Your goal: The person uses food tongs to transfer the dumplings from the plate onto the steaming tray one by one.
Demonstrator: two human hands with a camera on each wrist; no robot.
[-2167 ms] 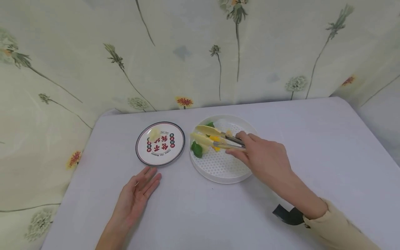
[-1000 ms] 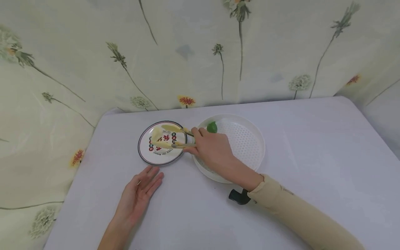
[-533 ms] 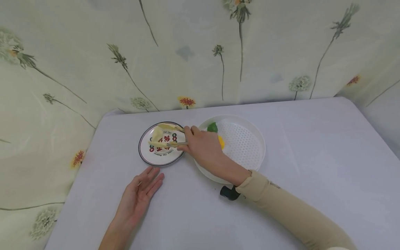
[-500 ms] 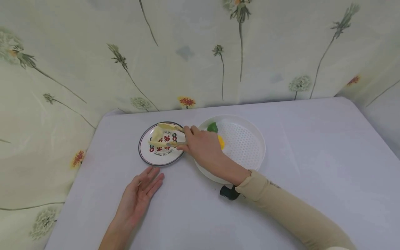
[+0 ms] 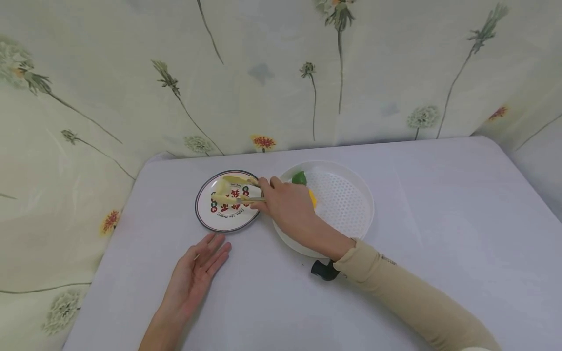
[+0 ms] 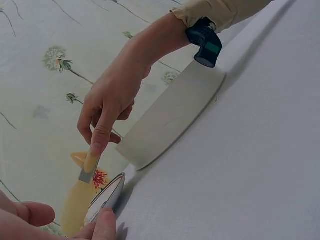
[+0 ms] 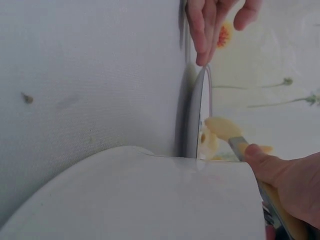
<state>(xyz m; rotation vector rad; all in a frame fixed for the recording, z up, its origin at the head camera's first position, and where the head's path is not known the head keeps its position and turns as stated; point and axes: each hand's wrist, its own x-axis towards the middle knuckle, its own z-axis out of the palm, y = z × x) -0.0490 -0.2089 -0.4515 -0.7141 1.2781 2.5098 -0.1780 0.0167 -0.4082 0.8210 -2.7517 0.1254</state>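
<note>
My right hand (image 5: pixel 287 204) grips a pair of tongs (image 5: pixel 226 199) with cream-yellow heads and metal arms. The tong heads are spread apart over a small white plate (image 5: pixel 224 223) with a dark rim and red lettering. A pale yellow piece (image 5: pixel 221 187) lies on the plate between them; its kind is hard to tell. My left hand (image 5: pixel 193 275), fingers extended, has its fingertips at the plate's near rim. In the left wrist view one tong head (image 6: pixel 75 207) reaches down by the plate (image 6: pixel 116 187). The right wrist view shows my right thumb (image 7: pixel 260 157) pressing the tongs.
A white round tray (image 5: pixel 351 209) with a perforated bottom stands right of the plate, partly under my right hand. It holds a green leafy piece (image 5: pixel 299 178) and a yellow piece (image 5: pixel 312 198). A black device (image 5: pixel 324 269) is at my right wrist. A flower-printed curtain (image 5: pixel 281 97) hangs behind the table.
My right hand has carried the tongs left from the tray to over the plate, then stayed nearly still over the last half second. My left hand has stayed beside the plate.
</note>
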